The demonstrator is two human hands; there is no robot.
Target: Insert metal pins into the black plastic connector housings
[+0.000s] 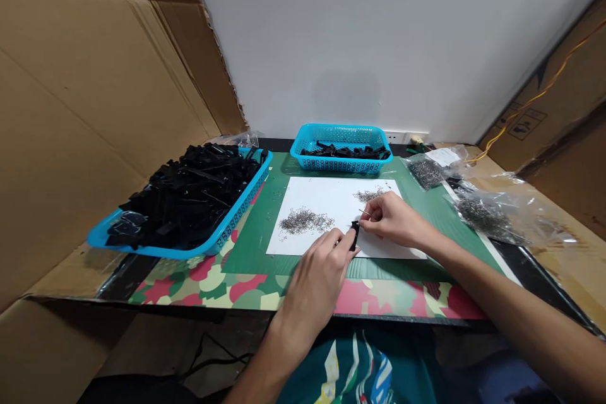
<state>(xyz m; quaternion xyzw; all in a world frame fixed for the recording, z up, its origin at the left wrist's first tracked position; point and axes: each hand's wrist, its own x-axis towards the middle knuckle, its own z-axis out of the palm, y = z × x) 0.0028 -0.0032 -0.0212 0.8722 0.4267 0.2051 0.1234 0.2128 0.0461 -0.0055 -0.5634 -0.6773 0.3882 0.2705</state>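
My left hand [326, 259] is closed on a small black plastic part [355, 235], held low over the white sheet [322, 192]. Just right of it, my right hand [386, 218] pinches a thin metal pin or wire [364, 211], its tip pointing left above the part. A loose pile of tiny wire springs or clips [305, 221] lies on the sheet left of my hands. Behind my right hand is a second small pile [369, 194], partly covered by it. The exact shape of the black part is hidden by my fingers.
A big blue basket [218, 246] heaped with black parts stands at left. Another blue basket [341, 167] with fewer black parts sits at the back. Plastic bags of small metal pieces [426, 170] lie at right. Cardboard walls [71, 76] flank the table.
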